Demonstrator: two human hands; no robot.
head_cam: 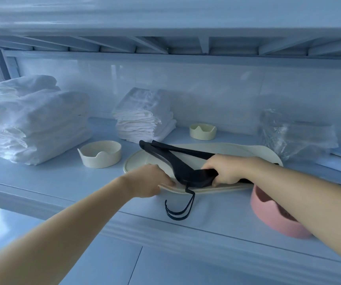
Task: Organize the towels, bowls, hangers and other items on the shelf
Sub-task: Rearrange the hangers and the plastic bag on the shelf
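Black hangers lie stacked on a cream oval tray in the middle of the shelf, their hooks hanging over the tray's front rim. My right hand grips the hangers at their middle. My left hand pinches the tray's front left rim. A cream bowl stands left of the tray, a smaller cream bowl behind it. A pink bowl sits at the front right, partly hidden by my right forearm. Folded white towels are piled at the far left and at the centre back.
A clear plastic bag lies at the back right of the shelf. Another shelf board runs close overhead. The shelf's front edge crosses below my hands. A white wall closes the back.
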